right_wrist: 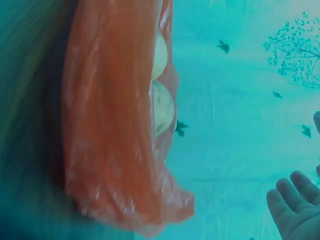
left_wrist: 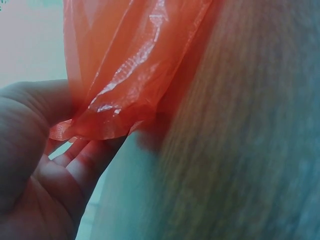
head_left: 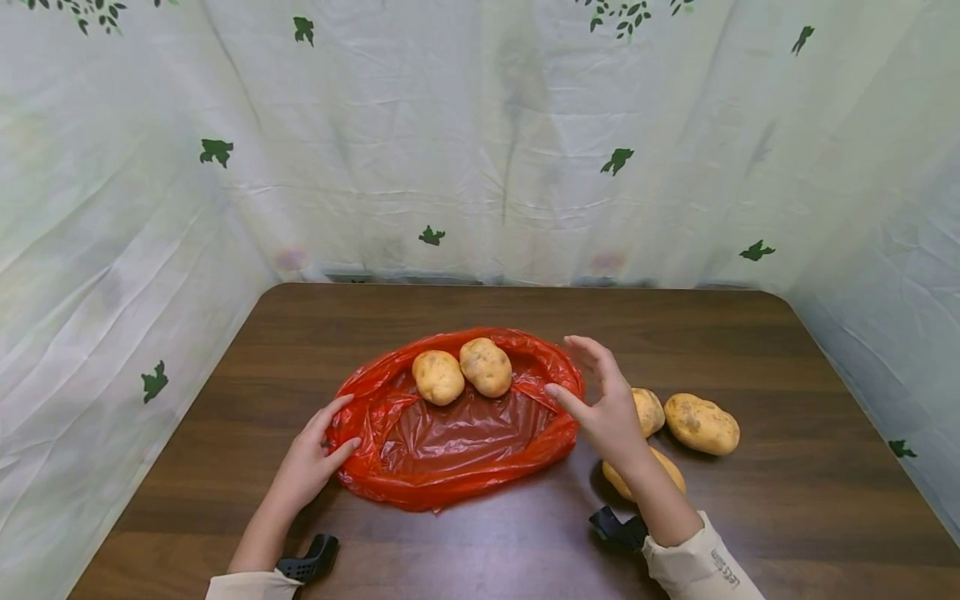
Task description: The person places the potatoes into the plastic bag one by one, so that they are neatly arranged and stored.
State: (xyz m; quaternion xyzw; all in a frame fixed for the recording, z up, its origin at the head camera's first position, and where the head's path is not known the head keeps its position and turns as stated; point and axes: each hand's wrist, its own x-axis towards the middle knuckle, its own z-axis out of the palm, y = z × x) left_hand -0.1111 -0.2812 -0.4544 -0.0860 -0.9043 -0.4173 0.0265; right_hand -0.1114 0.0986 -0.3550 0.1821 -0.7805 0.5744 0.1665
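A red plastic bag lies on the table with its mouth spread wide. Two potatoes sit side by side toward its far side, a left potato and a right potato. At the bag's left end, my left hand holds the edge, thumb and fingers on either side of the plastic. My right hand is at the right end, thumb and fingers spread apart and nothing held. In the right wrist view, the right hand's fingers stand apart from the bag.
To the right, past my right hand, lie more potatoes: one oblong potato, one partly hidden potato and a nearer potato behind my forearm. A brown wooden table carries everything. Pale curtains with green leaf shapes surround it.
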